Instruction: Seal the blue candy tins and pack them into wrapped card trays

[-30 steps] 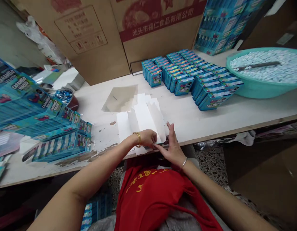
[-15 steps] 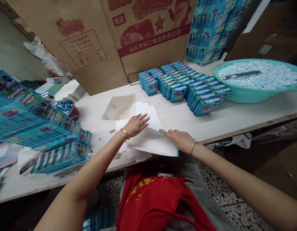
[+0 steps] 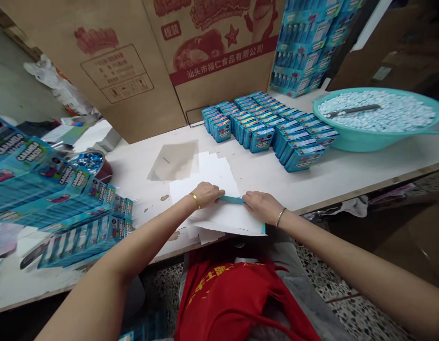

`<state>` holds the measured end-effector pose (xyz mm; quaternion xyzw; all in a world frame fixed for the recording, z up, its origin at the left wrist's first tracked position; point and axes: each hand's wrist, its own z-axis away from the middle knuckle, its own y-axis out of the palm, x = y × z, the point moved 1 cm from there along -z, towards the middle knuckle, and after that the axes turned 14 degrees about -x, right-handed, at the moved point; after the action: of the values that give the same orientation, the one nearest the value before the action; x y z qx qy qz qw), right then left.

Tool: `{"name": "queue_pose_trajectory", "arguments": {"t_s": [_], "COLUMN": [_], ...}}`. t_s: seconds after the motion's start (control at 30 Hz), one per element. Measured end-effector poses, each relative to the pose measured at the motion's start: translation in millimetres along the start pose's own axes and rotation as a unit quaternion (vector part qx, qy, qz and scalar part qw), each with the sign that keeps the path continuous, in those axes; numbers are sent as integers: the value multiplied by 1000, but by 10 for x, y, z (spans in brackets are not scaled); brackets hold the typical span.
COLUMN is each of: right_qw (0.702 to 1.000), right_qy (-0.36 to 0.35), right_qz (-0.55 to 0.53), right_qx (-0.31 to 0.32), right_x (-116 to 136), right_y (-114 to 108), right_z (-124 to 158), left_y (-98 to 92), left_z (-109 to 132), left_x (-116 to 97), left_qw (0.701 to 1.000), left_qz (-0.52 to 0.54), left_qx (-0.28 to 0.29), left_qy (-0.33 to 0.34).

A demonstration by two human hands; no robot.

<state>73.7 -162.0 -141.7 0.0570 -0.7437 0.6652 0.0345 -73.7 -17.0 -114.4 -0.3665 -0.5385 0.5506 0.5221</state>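
Observation:
My left hand (image 3: pixel 205 195), with a gold bangle on its wrist, and my right hand (image 3: pixel 262 207), with a thin silver bangle, rest close together on a loose stack of white paper sheets (image 3: pixel 212 173). Between them shows a narrow teal strip (image 3: pixel 231 199), the edge of a card lying under a white sheet (image 3: pixel 226 219). Both hands grip that sheet along the teal edge. Another teal corner shows at the sheet's near right (image 3: pixel 264 229). Most of the card is hidden.
Rows of small teal candy boxes (image 3: pixel 262 140) stand at the table's back. A teal basin of wrapped sweets (image 3: pixel 375 139) sits to the right. Long teal "Caramelo Macizo" display cards (image 3: pixel 45 177) lie stacked at left, beside a bowl of blue-wrapped sweets (image 3: pixel 87 162). Cardboard cartons (image 3: pixel 162 80) rise behind.
My hands have come closer together. The left hand moved down from the paper stack onto the sheet's teal edge, and more of the teal strip now shows between them.

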Motion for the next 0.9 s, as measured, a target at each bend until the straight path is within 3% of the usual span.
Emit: {"name": "queue_pose_trajectory", "arguments": {"t_s": [0.17,0.33,0.47,0.53,0.7,0.8,0.9], "right_qw": [997,993,992,992,993,997,999], "right_qy": [-21,-15,-50,-58,-53,-43,5], "right_qz": [57,93,91,94,96,55,-46], "right_qx": [46,77,73,59,36,32,-6], "right_x": [73,129,51,-32,-240,-326,-368], "right_y": [12,50,2,-30,-26,-9,-78], "right_z": [-91,-121,-175,-228,-424,-552,-588], "left_y": [-16,-5,-5,-65,-280,-230,-105], "left_z": [-81,-111,-82,-8,402,584,559], "left_x": [-89,-146,-107,-69,-133,-263,-280], "left_qw": [998,996,997,999,982,966,950], "left_qz": [-29,-37,-25,-6,143,240,282], "left_qx": [40,60,62,39,-120,-95,-95], "left_qy": [49,52,25,-6,-10,-10,-95]}}
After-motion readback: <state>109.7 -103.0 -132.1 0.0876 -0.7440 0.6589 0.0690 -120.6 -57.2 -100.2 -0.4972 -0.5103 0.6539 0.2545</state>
